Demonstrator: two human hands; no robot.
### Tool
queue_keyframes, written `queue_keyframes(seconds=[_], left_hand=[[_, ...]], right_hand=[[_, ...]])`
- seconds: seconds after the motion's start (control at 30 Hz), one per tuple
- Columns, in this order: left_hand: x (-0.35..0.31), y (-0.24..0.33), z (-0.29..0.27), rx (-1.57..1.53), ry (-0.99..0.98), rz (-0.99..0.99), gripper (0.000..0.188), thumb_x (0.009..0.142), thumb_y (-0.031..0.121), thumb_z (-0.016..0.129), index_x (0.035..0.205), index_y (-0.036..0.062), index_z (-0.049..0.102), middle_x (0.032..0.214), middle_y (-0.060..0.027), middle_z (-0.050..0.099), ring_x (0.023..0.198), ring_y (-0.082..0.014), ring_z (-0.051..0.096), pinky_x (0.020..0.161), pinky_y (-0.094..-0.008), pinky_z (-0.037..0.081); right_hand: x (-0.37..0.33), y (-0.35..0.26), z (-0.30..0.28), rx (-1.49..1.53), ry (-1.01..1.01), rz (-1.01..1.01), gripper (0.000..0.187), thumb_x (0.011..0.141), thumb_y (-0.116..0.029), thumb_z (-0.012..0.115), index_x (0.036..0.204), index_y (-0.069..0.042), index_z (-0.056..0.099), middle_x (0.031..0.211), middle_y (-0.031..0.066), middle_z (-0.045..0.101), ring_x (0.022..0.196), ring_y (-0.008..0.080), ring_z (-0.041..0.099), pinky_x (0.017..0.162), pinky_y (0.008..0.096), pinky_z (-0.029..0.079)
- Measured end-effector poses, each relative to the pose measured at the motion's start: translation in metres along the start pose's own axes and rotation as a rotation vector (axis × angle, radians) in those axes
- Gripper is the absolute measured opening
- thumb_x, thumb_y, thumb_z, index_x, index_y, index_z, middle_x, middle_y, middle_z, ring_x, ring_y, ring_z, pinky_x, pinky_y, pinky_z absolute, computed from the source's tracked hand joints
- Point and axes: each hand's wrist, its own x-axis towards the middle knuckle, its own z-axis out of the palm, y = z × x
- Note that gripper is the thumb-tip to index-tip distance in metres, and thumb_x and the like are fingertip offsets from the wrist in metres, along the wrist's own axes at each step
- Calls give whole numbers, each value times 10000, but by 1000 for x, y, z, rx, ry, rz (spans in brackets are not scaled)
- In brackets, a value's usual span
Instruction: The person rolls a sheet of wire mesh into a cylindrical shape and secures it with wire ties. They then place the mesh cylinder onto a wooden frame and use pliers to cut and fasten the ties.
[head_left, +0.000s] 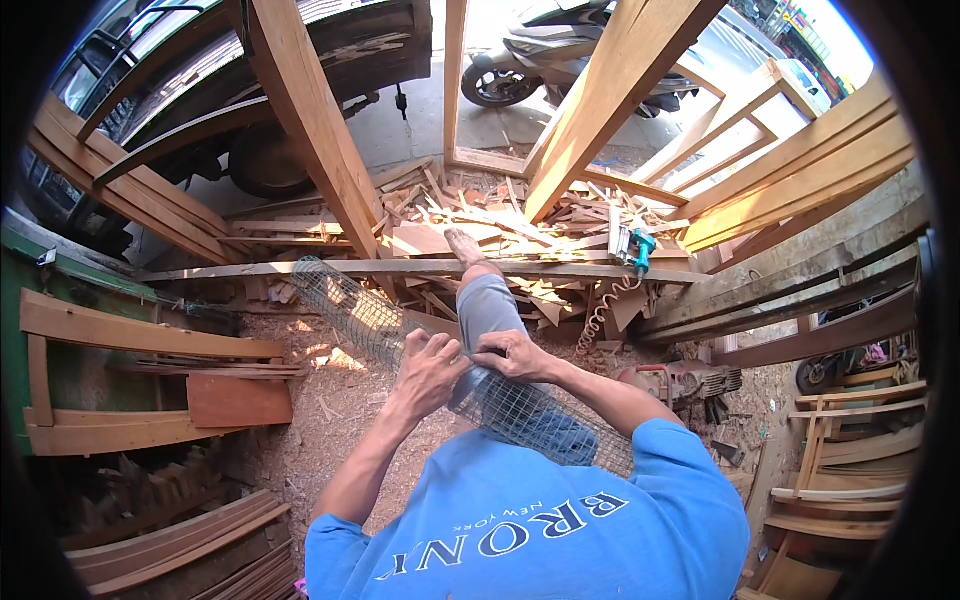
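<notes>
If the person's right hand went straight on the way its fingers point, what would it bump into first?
Most likely the left hand, just left of it. The wire mesh roll runs under both, so it might catch that first; depth is unclear.

Shows a parked motorcycle (545, 50) at the top centre, partly behind a thick wooden post (605, 105), and a dark wheel (268, 165) at the upper left. Includes scrap wood (430, 240) heaped across the upper middle. Has a teal tool (641, 250) with a coiled hose (597, 322) right of centre, a red machine (652, 382) below, and a reddish-brown panel (240, 402) at the left.
</notes>
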Motion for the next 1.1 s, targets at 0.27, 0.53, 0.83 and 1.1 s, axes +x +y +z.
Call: queue_keyframes(seconds=[0.27, 0.53, 0.83, 1.1], left_hand=[[-12, 1, 5, -23, -24, 13, 210, 724, 143, 669, 933, 145, 690, 978, -12, 599, 1038, -197, 572, 970, -429, 373], [-40, 33, 40, -250, 470, -655, 300, 973, 260, 595, 1204, 70, 576, 1178, -104, 580, 1163, -249, 544, 986, -443, 389], [-81, 53, 83, -2172, 878, -1040, 684, 957, 547, 578, 1457, 113, 404, 1428, -107, 495, 1313, -270, 484, 1114, -450, 395], [-91, 71, 35, -2191, 1058, -940, 667, 934, 509, 635, 1370, 29, 478, 1240, -120, 631, 1133, -257, 634, 984, -438, 535]], right_hand=[[-2, -5, 2, -32, -5, -62, 195, 941, -168, 650, 869, 11, 620, 776, 131, 621, 745, 260, 610, 714, 346, 481], [4, -16, 3, 31, -73, 287, 613, 914, -471, 683, 1267, 3, 521, 1184, 172, 620, 1093, 265, 598, 964, 362, 469], [6, -48, 29, -127, -456, 424, 1043, 883, -710, 565, 1527, 43, 240, 1520, 300, 356, 1429, 371, 357, 1189, 419, 276], [-24, -69, 16, 445, -224, 376, 664, 1039, -513, 452, 1493, -33, 385, 1461, 158, 471, 1344, 247, 464, 1122, 382, 387]])
